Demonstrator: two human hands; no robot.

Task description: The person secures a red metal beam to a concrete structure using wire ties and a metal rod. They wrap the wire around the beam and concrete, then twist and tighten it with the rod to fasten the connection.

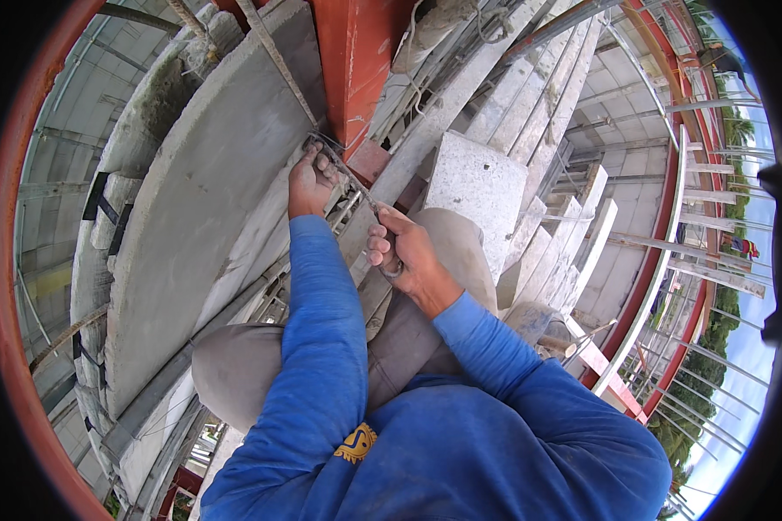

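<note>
At the red steel column (356, 61), the left hand (308, 182) pinched tie wire (326, 148); the right hand (404, 256) gripped the pliers (365, 200) shut. Short, firm twists looked best.

No packages, signs or screens in view. Only label-like item: a small yellow round emblem (355, 443) printed on the blue sleeve (321, 347), at about 6 o'clock in the picture, partly folded into the fabric. Far off at 3 o'clock, a small red-and-blue patch (744, 247), too small to tell.
</note>
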